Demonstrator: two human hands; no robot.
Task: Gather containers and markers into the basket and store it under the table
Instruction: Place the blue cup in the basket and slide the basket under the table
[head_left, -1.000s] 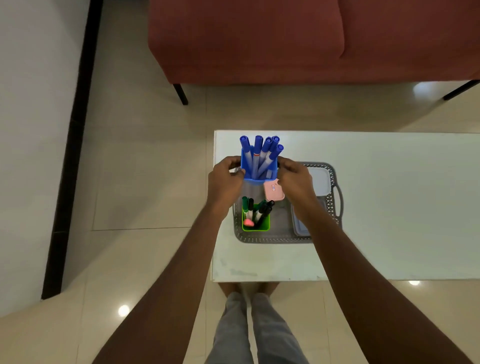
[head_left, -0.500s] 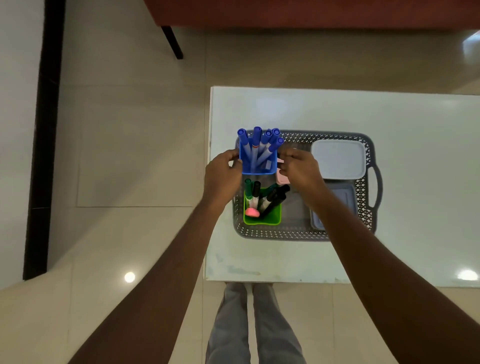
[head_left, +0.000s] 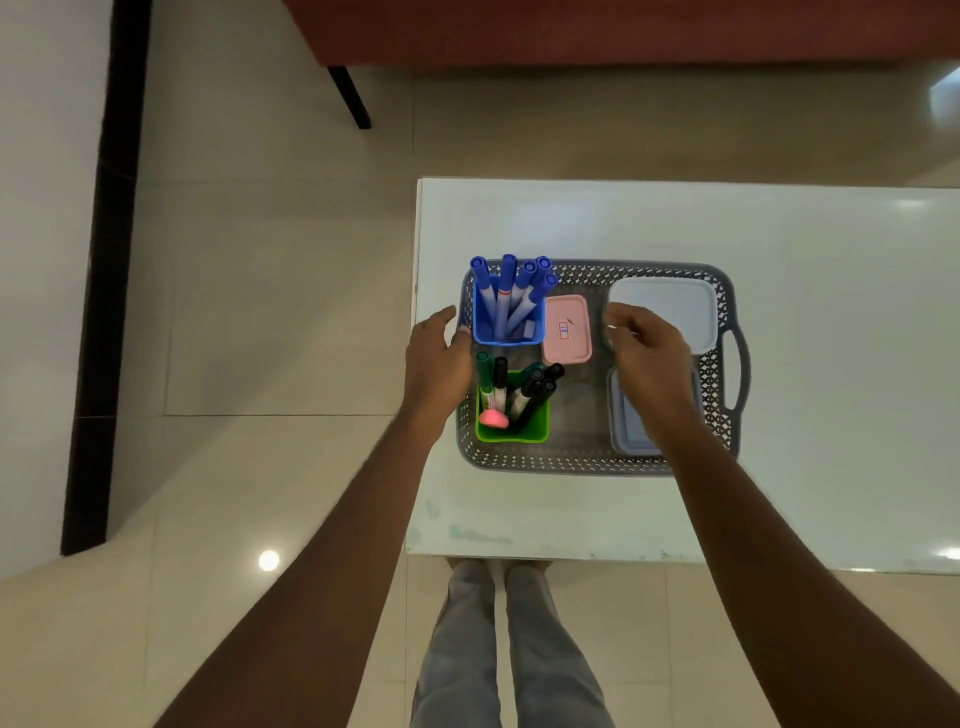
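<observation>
Basket (head_left: 597, 462), grey and lattice-walled, sits on the white table (head_left: 779, 493) near its left end, as the head view shows it. Its long axis runs left to right, parallel to the table's near edge, with a loop handle (head_left: 738, 369) at the right end. In its far left corner stands a blue cup (head_left: 508, 335) of blue markers (head_left: 505, 299), caps up, fanned and leaning toward the far side. Just nearer, a green cup (head_left: 535, 431) holds dark markers (head_left: 535, 387), caps up, leaning away and to the right, with a pink lump (head_left: 493, 418) at its near rim. A pink box (head_left: 567, 330) lies flat just right of the blue cup. At the right end a white tub (head_left: 675, 306) lies far and a bluish tub (head_left: 631, 423) near.

The left hand (head_left: 436, 358) hovers at the basket's left rim, just beside the blue cup, fingers relaxed and slightly spread, gripping nothing; whether they touch the rim I cannot tell. The right hand (head_left: 647, 348) hangs over the basket between pink box and white tub, fingers loosely curled and empty; its forearm covers part of the bluish tub.

Beyond the table a red sofa (head_left: 623, 31) with a dark leg (head_left: 352, 98) stands on the tiled floor (head_left: 260, 312). Trouser legs (head_left: 514, 649) stand at the table's near edge
</observation>
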